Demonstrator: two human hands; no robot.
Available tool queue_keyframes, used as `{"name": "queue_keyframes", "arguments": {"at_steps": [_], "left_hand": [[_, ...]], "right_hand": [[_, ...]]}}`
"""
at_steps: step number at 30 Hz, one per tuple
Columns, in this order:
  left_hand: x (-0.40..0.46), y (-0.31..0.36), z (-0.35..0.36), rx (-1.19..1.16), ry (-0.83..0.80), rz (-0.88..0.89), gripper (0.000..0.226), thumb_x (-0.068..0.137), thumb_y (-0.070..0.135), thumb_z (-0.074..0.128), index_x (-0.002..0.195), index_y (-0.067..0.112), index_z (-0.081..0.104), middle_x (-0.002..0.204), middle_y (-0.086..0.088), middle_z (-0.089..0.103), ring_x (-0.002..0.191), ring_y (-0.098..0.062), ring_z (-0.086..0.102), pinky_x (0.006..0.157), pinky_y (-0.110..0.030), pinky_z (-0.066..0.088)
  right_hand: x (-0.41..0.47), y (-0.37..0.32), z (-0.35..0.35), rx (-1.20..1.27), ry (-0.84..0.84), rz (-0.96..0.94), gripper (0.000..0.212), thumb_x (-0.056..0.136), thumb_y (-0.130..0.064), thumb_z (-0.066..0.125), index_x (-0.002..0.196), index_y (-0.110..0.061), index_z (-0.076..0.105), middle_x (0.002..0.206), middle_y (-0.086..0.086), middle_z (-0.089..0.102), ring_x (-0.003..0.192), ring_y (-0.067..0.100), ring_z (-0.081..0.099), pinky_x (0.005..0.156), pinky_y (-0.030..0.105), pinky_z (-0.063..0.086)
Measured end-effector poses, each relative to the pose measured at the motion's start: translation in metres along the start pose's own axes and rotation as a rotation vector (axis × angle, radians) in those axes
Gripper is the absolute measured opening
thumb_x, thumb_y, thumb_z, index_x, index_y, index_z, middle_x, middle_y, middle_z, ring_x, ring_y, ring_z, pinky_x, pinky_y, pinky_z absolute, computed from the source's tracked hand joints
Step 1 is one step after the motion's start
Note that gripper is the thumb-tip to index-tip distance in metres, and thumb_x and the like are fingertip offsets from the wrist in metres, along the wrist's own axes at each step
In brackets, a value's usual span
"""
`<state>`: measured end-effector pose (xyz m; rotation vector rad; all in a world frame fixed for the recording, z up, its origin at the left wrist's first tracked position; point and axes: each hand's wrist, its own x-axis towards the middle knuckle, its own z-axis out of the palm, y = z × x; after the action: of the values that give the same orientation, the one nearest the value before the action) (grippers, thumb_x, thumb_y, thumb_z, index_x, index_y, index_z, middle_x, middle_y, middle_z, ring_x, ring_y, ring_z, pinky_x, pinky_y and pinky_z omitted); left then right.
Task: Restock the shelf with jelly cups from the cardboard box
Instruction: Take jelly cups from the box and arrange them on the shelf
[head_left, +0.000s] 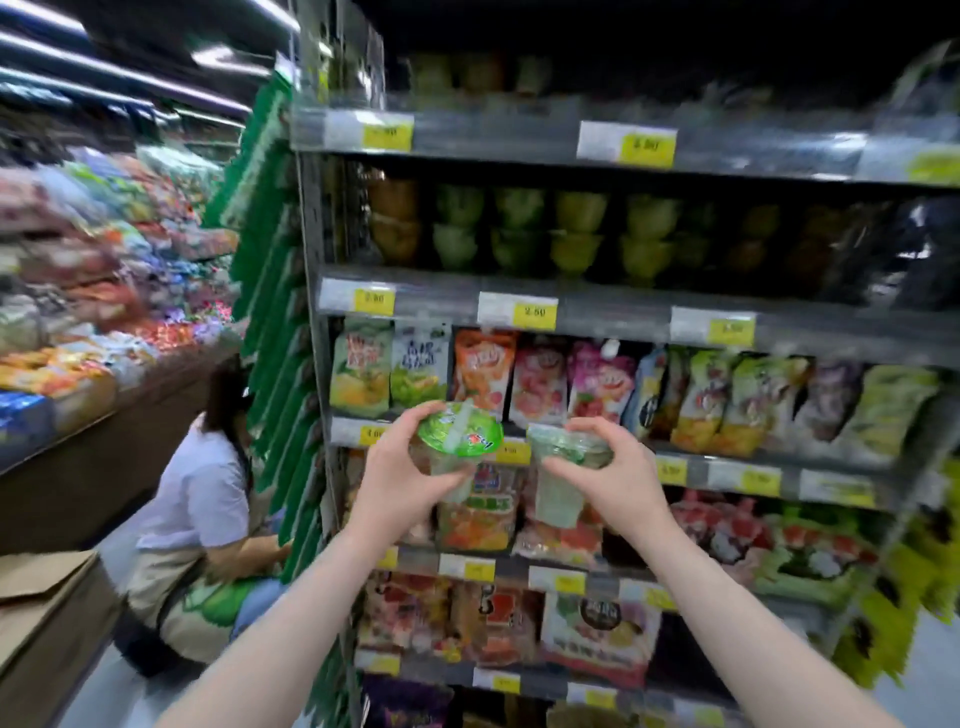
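My left hand grips a clear jelly cup with a green foil lid, tilted so the lid faces me. My right hand holds a second green jelly cup by its rim, more upright. Both cups are raised in front of the grey metal shelf unit. Stacked green and orange jelly cups stand in rows on the second shelf from the top, above my hands. A corner of the cardboard box shows at the lower left.
Bagged snacks fill the shelves behind and below my hands. A crouching person in a white shirt works at the shelf's left end. A candy display lines the left aisle side.
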<state>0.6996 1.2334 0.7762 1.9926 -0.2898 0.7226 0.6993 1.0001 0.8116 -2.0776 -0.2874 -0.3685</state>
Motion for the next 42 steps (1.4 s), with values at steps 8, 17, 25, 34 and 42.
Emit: {"name": "queue_keyframes", "arguments": {"at_steps": [8,17,25,34,42], "left_hand": [[0.090,0.103,-0.055,-0.024,0.202,0.247,0.065,0.062,0.025,0.086,0.118,0.019,0.054,0.113,0.008,0.061,0.102,-0.003,0.057,0.087,-0.015,0.045],[0.215,0.170,-0.127,0.065,0.393,0.484,0.064,0.063,0.023,0.086,0.118,0.015,0.053,0.105,0.006,0.060,0.086,-0.010,0.058,0.074,-0.007,0.042],[0.295,0.158,-0.148,0.026,0.472,0.605,0.065,0.067,0.023,0.083,0.123,0.018,0.049,0.107,0.009,0.056,0.093,-0.017,0.057,0.080,-0.035,0.051],[0.328,0.135,-0.144,0.039,0.506,0.504,0.069,0.073,0.034,0.078,0.130,0.011,0.047,0.119,-0.004,0.059,0.105,-0.009,0.052,0.088,-0.018,0.040],[0.348,0.122,-0.135,0.190,0.453,0.285,0.084,0.078,0.046,0.070,0.143,0.013,0.028,0.120,-0.010,0.062,0.104,-0.027,0.062,0.081,-0.034,0.049]], "right_hand": [[0.060,-0.122,-0.067,-0.017,0.175,-0.323,0.035,0.066,-0.033,0.083,0.094,-0.026,0.063,0.088,-0.021,0.060,0.080,-0.009,0.055,0.067,0.000,0.038],[0.140,-0.252,-0.089,0.039,0.348,-0.597,0.038,0.069,-0.032,0.082,0.098,-0.021,0.060,0.091,-0.013,0.062,0.085,0.003,0.059,0.071,0.011,0.047],[0.219,-0.285,-0.040,0.003,0.616,-0.773,0.046,0.071,-0.029,0.081,0.109,-0.014,0.060,0.110,0.001,0.059,0.102,0.007,0.052,0.091,0.019,0.044],[0.265,-0.284,-0.009,-0.120,0.731,-0.625,0.051,0.071,-0.033,0.080,0.114,-0.015,0.059,0.116,0.005,0.056,0.109,0.020,0.050,0.085,0.022,0.037],[0.285,-0.284,0.000,-0.245,0.626,-0.371,0.073,0.074,-0.047,0.072,0.135,-0.025,0.038,0.132,0.009,0.050,0.121,0.031,0.040,0.088,0.035,0.042]]}}
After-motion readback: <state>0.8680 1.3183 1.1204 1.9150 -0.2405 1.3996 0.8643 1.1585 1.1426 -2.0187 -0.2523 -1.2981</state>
